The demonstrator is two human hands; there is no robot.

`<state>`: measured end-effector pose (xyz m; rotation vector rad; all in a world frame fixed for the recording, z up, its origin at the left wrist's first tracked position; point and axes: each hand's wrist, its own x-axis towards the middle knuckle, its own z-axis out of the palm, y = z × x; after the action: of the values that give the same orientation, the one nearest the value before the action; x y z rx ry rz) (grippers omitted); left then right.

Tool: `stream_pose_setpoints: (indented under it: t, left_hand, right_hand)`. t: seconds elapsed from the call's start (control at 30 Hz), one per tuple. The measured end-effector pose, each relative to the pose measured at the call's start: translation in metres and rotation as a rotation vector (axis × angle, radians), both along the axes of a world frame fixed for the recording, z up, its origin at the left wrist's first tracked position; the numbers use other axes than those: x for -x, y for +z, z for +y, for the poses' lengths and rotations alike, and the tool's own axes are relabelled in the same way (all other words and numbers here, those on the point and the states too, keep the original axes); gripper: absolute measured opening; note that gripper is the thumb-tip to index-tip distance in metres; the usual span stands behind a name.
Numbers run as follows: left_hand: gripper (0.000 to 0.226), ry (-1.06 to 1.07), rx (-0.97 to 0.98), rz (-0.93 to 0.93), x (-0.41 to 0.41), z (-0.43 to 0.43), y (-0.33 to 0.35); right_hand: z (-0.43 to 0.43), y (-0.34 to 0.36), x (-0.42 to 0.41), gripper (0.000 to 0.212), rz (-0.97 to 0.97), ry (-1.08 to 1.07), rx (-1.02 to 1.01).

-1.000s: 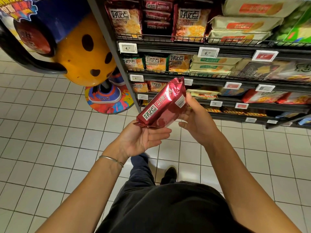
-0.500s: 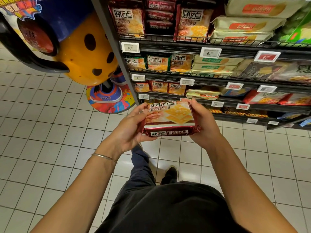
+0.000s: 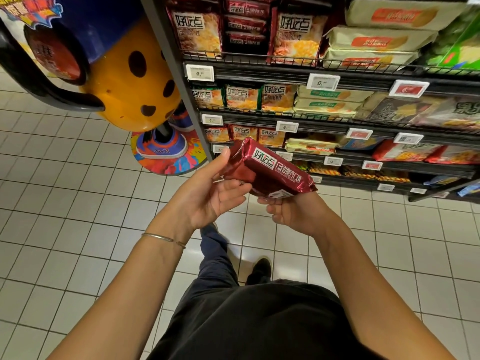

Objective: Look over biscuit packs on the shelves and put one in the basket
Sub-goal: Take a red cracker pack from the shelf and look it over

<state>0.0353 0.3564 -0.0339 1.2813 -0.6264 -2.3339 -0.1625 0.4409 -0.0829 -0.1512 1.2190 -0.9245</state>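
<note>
A dark red biscuit pack point(image 3: 270, 170) with a white label sits between both hands in front of the shelves point(image 3: 337, 76). My left hand point(image 3: 207, 196) holds its left end, thumb up along the edge and fingers beneath. My right hand point(image 3: 291, 211) grips the lower right end from below. The pack is tilted, its narrow red side facing up. Similar packs point(image 3: 244, 97) stand in rows on the shelves behind. No basket is in view.
A large orange and blue mascot figure point(image 3: 124, 81) on a colourful round base point(image 3: 166, 157) stands left of the shelf upright. White tiled floor point(image 3: 65, 203) spreads to the left and below. My legs and one shoe point(image 3: 259, 268) show underneath.
The pack has been turned in my hands: first its red side showed, then the pictured front faced up, now the red side with the label faces up, tilted down to the right.
</note>
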Motion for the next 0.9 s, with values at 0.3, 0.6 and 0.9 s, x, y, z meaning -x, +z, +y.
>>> stream_pose_setpoints:
  t: [0.3,0.6,0.9]
  left_hand:
    - [0.062,-0.078,0.117,-0.047,0.003,0.001,-0.007]
    - [0.046,-0.185,0.557,-0.124,0.002,0.016,-0.016]
    - [0.058,-0.213,0.836,-0.185,0.007,0.015,-0.021]
  right_hand:
    - [0.001,0.002,0.012,0.022,-0.014,-0.025,0.146]
    - [-0.015,0.004,0.02,0.068,0.244,-0.126,0.273]
    - [-0.024,0.015,0.024,0.047,0.292,-0.137,0.412]
